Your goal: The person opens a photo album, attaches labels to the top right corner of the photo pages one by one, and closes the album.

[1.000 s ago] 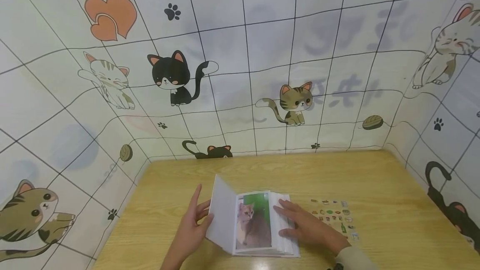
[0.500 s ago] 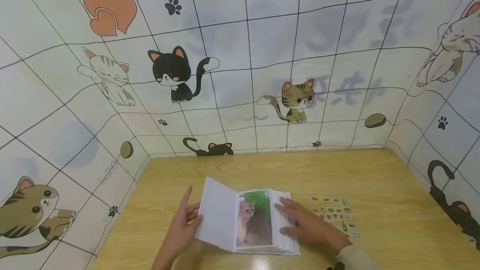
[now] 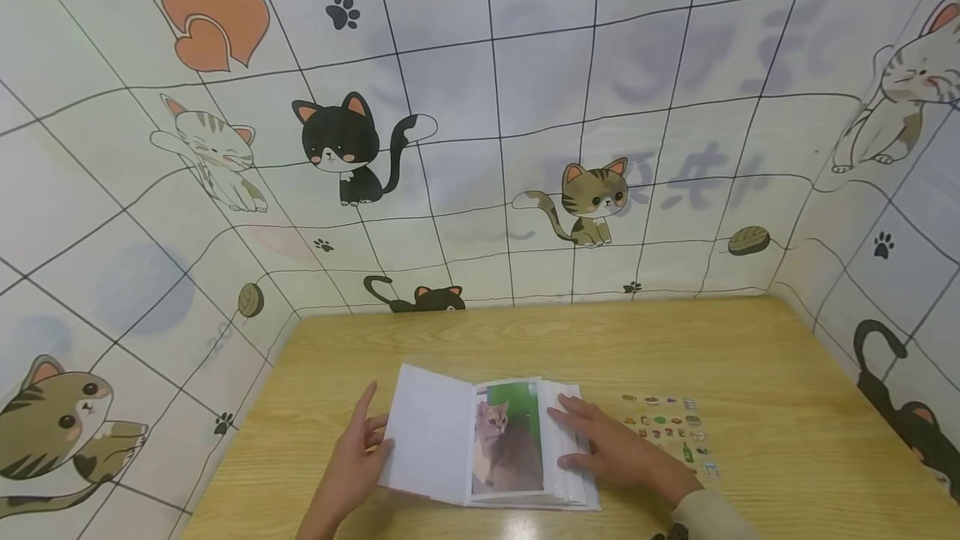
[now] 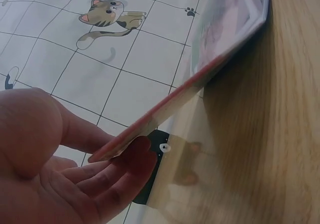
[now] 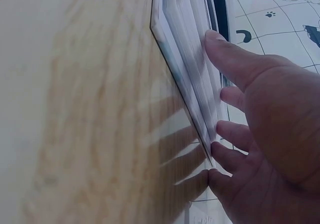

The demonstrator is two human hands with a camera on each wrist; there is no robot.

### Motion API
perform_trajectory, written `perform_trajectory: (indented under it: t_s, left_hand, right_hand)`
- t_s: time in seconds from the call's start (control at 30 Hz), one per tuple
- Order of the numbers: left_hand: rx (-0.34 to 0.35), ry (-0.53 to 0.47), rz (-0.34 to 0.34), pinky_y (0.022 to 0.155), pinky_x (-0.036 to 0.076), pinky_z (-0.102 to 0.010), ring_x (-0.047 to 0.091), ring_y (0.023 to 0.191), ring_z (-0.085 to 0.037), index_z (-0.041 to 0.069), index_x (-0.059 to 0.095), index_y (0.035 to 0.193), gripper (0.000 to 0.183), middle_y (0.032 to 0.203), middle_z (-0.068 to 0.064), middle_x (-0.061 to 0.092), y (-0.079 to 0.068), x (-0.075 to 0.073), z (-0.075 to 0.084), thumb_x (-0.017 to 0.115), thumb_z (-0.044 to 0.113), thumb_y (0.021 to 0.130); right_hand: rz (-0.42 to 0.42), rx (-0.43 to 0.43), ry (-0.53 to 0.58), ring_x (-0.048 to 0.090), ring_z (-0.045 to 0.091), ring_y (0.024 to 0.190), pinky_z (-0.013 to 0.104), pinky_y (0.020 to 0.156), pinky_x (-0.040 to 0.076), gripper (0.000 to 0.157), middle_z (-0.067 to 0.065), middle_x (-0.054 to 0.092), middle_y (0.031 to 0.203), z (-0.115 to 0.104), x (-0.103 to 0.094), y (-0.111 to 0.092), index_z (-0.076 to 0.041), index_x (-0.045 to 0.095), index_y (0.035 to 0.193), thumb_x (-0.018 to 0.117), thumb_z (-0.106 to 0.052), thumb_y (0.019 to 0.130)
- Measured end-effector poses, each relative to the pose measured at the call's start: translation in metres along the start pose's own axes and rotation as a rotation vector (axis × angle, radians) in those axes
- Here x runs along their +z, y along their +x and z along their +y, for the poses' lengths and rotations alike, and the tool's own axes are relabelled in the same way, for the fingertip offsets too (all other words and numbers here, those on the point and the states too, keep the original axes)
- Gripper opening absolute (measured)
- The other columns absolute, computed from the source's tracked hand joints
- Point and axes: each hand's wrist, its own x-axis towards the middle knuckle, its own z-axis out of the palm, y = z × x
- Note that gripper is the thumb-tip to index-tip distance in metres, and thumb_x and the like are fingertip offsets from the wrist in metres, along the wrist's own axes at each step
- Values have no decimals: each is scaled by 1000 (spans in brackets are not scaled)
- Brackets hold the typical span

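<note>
And there's the photo album [image 3: 487, 444], lying open on the near middle of the desk [image 3: 540, 340], its cover [image 3: 427, 436] out to the left! The head view gives us the cat photo [image 3: 508, 448] on the page: a sandy cat against green, facing up. The left hand [image 3: 352, 457] is on the cover's left edge, but it's the left wrist view that settles the grip: thumb on one side, fingers bent underneath, the cover pinched between them. That low angle also delivers what the head view hides, a reddish edge, and the cover slanting up clear of the wood with shadow below.

Over to the right hand [image 3: 611, 444], fingers spread and extended across the stacked pages [image 3: 562, 444]. The right wrist view catches those pages edge-on, layer upon layer, thumb tip against them and gaps showing between the fingers; whether every fingertip touches, I can't tell. Only from the head do we get the sticker sheet [image 3: 678, 423], just right of the album, partly covered by that right hand, and the pale sleeve [image 3: 708, 515] at the wrist.
</note>
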Motion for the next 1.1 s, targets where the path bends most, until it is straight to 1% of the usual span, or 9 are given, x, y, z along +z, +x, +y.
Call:
perform_trajectory:
  t_s: [0.17,0.3,0.37,0.53,0.67,0.8,0.97,1.03,1.1]
  left_hand:
    - [-13,23,-7,88,56,-42,67,102,-26,12,20,157,81,126,-26,63,2,-1,-8,59,-8,89]
    - [-18,57,-17,87,55,-46,67,100,-26,8,22,156,81,123,-25,65,2,-2,-14,63,-7,88]
    - [-32,64,-22,85,56,-45,67,98,-26,6,23,155,81,122,-25,65,3,-3,-18,64,-7,87]
    - [-71,64,-27,79,58,-40,67,96,-25,3,27,153,80,119,-25,66,4,-2,-27,67,-7,85]
    - [-75,96,-6,76,57,-36,66,94,-24,1,33,150,78,114,-21,68,6,0,-32,69,-8,82]
    - [-86,129,21,75,58,-35,67,91,-23,1,37,148,77,110,-18,69,8,3,-35,72,-8,80]
    - [-70,185,39,74,58,-38,68,87,-24,-2,43,143,73,104,-18,71,9,7,-36,75,-10,78]
    - [-77,205,44,74,58,-39,69,87,-24,-2,46,141,71,103,-17,72,9,8,-34,75,-10,77]
    - [-98,235,43,74,57,-40,68,87,-23,-1,47,140,69,103,-16,72,9,9,-31,76,-9,77]
  right_hand:
    - [-14,25,0,24,40,148,59,113,28,72,11,27,162,1,0,0,-21,40,152,61,-54,92]
    - [-15,17,2,24,41,147,60,113,28,72,12,27,162,1,0,0,-20,40,152,60,-55,92]
    - [-12,4,-3,25,42,147,61,113,28,73,13,27,161,2,0,1,-19,40,152,60,-55,92]
    - [-5,-13,-12,26,42,146,61,112,29,74,15,28,161,2,1,1,-19,40,153,59,-56,92]
    - [-7,0,-10,25,41,147,60,112,29,73,13,27,162,2,1,0,-20,40,153,59,-56,92]
    - [-8,4,-7,25,41,147,60,113,29,72,13,27,162,0,0,0,-19,40,152,60,-55,93]
    - [-7,7,6,25,42,147,61,112,29,71,13,28,161,-3,-1,-1,-18,41,152,61,-53,93]
    - [-8,13,8,24,42,147,61,112,29,71,13,27,162,-3,-1,-2,-19,41,152,61,-52,93]
    - [-8,16,8,24,42,147,61,112,28,71,12,27,162,-4,-1,-2,-19,41,152,61,-52,93]
